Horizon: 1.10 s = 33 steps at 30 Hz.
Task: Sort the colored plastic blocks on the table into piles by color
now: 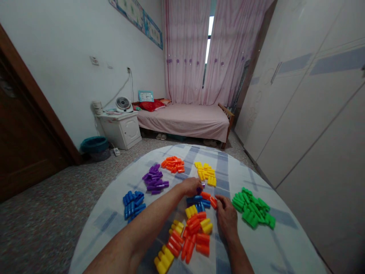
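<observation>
My left hand [191, 186] reaches over the middle of the round table, its fingers closed on a purple plastic building block [199, 189]. Just below it lie blue blocks [195, 199] in the central cluster. An orange block [213, 202] at the cluster's right edge is against the curled fingertips of my right hand [227, 214], which seem to grip it. Nearer to me, the cluster continues with yellow blocks [191, 211] and orange-red blocks [194, 223]. The left fingertips are partly hidden.
Loose blocks lie in piles by colour: orange [173, 164], purple [155, 179], blue [133, 205], yellow [205, 172] and green [253, 208]. A checked cloth covers the table [111, 236]. Beyond stand a bed [185, 118], a white cabinet [122, 129] and a wardrobe [308, 99].
</observation>
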Each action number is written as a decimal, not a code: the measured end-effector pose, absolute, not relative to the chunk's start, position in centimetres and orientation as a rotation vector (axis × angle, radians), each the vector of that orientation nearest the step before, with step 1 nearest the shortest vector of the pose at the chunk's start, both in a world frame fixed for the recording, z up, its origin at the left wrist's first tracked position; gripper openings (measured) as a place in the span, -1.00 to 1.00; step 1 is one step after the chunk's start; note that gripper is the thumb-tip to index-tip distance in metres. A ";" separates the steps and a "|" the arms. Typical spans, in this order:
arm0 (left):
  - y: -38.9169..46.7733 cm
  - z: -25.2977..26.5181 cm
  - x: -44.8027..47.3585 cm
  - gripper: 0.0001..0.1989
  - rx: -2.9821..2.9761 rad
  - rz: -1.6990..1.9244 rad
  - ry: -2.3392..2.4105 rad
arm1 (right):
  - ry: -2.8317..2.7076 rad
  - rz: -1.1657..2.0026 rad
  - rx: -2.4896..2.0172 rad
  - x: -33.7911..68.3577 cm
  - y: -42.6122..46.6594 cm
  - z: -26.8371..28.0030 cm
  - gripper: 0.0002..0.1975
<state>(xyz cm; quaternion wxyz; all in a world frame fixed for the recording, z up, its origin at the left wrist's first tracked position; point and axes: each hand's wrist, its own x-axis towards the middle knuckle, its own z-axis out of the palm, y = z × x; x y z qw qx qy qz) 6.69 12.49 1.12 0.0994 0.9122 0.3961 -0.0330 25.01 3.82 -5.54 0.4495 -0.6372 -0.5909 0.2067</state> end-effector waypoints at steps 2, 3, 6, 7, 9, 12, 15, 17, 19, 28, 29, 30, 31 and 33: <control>11.9 1.0 6.1 -0.73 2.693 -0.031 1.236 | -1.464 0.515 -1.591 25.2 4.0 -5.8 -0.63; 11.6 0.9 5.7 -0.73 2.690 0.002 1.275 | -1.463 0.513 -1.599 25.2 4.0 -5.9 -0.63; 10.6 1.0 4.0 -0.68 2.669 0.085 1.385 | -1.463 0.496 -1.605 25.2 4.0 -6.0 -0.63; 10.3 1.3 3.2 -0.68 2.660 0.113 1.428 | -1.465 0.486 -1.597 25.1 3.9 -5.9 -0.63; 10.1 2.0 1.2 -0.69 2.640 0.162 1.537 | -1.465 0.464 -1.578 25.0 3.7 -5.6 -0.63; 10.3 3.6 -2.2 -0.72 2.584 0.172 1.746 | -1.459 0.449 -1.561 24.7 3.5 -5.2 -0.63; 10.8 4.6 -5.1 -0.77 2.499 0.082 1.913 | -1.459 0.432 -1.573 24.5 3.5 -5.0 -0.64; 11.0 4.8 -6.2 -0.79 2.443 0.014 1.983 | -1.459 0.418 -1.580 24.5 3.5 -5.0 -0.64; 11.1 4.7 -6.6 -0.79 2.400 -0.034 2.026 | -1.463 0.416 -1.578 24.6 3.5 -5.0 -0.64; 10.7 4.0 -6.8 -0.76 2.404 -0.093 2.058 | -1.461 0.414 -1.581 24.6 3.6 -5.1 -0.64; 10.6 3.9 -6.8 -0.76 2.410 -0.094 2.053 | -1.458 0.417 -1.583 24.6 3.6 -5.1 -0.64; 10.6 3.9 -6.8 -0.77 2.415 -0.094 2.049 | -1.456 0.421 -1.583 24.5 3.6 -5.0 -0.64; 10.5 3.9 -6.7 -0.77 2.418 -0.091 2.047 | -1.453 0.425 -1.584 24.5 3.5 -5.0 -0.64; 10.3 3.9 -6.5 -0.79 2.428 -0.071 2.046 | -1.448 0.432 -1.582 24.5 3.5 -4.9 -0.64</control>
